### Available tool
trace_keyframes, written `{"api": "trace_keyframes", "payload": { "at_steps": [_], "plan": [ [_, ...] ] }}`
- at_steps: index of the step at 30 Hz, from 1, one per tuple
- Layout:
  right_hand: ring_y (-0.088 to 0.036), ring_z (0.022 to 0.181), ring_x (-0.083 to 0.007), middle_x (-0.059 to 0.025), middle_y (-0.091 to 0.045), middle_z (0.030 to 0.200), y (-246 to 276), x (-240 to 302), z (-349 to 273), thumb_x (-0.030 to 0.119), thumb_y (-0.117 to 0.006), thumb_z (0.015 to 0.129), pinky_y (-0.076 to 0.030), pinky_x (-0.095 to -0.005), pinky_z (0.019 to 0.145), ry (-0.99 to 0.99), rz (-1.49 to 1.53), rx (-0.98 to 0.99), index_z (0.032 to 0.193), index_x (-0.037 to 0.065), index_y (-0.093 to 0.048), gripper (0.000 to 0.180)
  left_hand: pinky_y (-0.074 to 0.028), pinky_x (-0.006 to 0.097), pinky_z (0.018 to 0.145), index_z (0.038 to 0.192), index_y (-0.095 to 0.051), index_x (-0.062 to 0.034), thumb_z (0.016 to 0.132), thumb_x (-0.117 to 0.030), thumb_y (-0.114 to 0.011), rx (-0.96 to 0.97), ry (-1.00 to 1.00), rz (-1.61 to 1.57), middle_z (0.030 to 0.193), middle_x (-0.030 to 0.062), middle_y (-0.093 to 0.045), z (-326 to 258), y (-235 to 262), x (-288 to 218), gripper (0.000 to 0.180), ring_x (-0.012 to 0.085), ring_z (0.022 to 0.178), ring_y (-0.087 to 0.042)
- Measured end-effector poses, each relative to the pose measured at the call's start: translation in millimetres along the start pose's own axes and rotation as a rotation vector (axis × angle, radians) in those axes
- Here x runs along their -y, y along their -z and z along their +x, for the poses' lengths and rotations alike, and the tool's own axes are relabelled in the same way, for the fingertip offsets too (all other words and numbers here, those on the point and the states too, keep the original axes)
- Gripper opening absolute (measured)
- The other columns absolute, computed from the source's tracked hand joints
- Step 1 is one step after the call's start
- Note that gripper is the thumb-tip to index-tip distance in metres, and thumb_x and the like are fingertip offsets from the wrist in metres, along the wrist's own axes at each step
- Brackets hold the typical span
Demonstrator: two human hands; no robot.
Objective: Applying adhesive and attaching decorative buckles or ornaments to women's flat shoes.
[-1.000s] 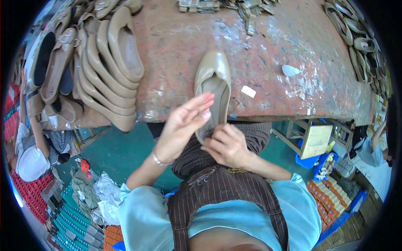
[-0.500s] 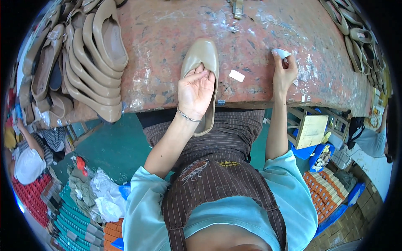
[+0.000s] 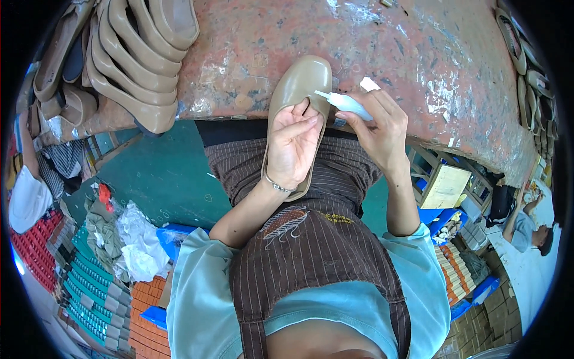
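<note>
A shiny beige flat shoe (image 3: 304,76) lies with its toe away from me, over the table's front edge and my lap. My left hand (image 3: 291,151) grips it from within, palm up, fingertips tucked under the upper near a small slit at the opening's front. Between the fingers of my right hand (image 3: 384,130) is a small white squeeze bottle (image 3: 351,105) with a thin nozzle. The nozzle tip points left, just over the upper beside that slit; whether it touches, I cannot tell. A white paper tag (image 3: 369,84) shows behind my right hand.
Nested beige shoes (image 3: 134,72) crowd the worn red table (image 3: 239,54) at the left. More shoes (image 3: 529,90) line its right edge. Below stand a blue bin (image 3: 445,226) at right and a white plastic bag (image 3: 140,239) at left. Another person (image 3: 526,230) sits at far right.
My right hand has come left and nearer with the squeeze bottle, bringing its nozzle over the shoe. The shoe and my left hand have shifted slightly right in the picture.
</note>
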State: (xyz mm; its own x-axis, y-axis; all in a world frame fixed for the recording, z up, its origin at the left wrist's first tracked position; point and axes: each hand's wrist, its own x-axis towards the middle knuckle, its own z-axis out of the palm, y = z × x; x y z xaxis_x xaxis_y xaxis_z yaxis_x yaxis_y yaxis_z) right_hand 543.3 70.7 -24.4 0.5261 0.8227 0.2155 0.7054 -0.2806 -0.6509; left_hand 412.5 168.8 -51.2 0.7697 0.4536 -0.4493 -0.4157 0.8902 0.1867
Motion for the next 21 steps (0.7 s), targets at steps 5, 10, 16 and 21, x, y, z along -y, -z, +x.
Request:
{"api": "trace_keyframes", "payload": {
  "at_steps": [5,10,16,21],
  "plan": [
    [-0.056,0.062,-0.0206,-0.0058,-0.061,0.073,-1,7,6,0.022,-0.073,0.072,-0.045,-0.0325,0.051,-0.01,-0.122,0.07,0.086,0.005,-0.064,0.023,-0.038,0.035,0.101,0.122,-0.038,0.0106,0.079,0.014,-0.046,-0.027,-0.002,0.014,0.119,0.0169,-0.048,-2,1,0,0.044,0.0259,0.116,-0.047],
    [-0.057,0.063,-0.0208,-0.0061,-0.061,0.073,0,14,11,0.021,-0.073,0.073,-0.045,-0.0325,0.051,0.019,-0.163,0.099,0.083,0.005,-0.063,0.022,-0.035,0.036,0.105,0.124,-0.036,0.0119,0.079,0.013,-0.046,-0.031,-0.003,0.024,0.122,0.0189,-0.047,-2,3,0,0.046,0.0266,0.12,-0.045],
    [-0.057,0.064,-0.0211,-0.005,-0.06,0.073,2,18,17,0.021,-0.072,0.073,-0.046,-0.0327,0.052,0.036,-0.207,0.125,0.079,0.005,-0.062,0.02,-0.038,0.033,0.102,0.115,-0.044,0.0093,0.08,0.014,-0.045,-0.013,-0.009,-0.01,0.124,0.018,-0.048,0,-1,1,0.035,0.0237,0.12,-0.046],
    [-0.057,0.065,-0.0208,-0.0039,-0.06,0.073,4,23,20,0.021,-0.072,0.073,-0.046,-0.0325,0.052,0.037,-0.232,0.134,0.079,0.006,-0.062,0.019,-0.038,0.034,0.103,0.118,-0.042,0.0101,0.08,0.014,-0.044,0.004,-0.002,-0.005,0.127,0.0184,-0.048,0,-4,-1,0.037,0.0235,0.121,-0.046]
  ]
}}
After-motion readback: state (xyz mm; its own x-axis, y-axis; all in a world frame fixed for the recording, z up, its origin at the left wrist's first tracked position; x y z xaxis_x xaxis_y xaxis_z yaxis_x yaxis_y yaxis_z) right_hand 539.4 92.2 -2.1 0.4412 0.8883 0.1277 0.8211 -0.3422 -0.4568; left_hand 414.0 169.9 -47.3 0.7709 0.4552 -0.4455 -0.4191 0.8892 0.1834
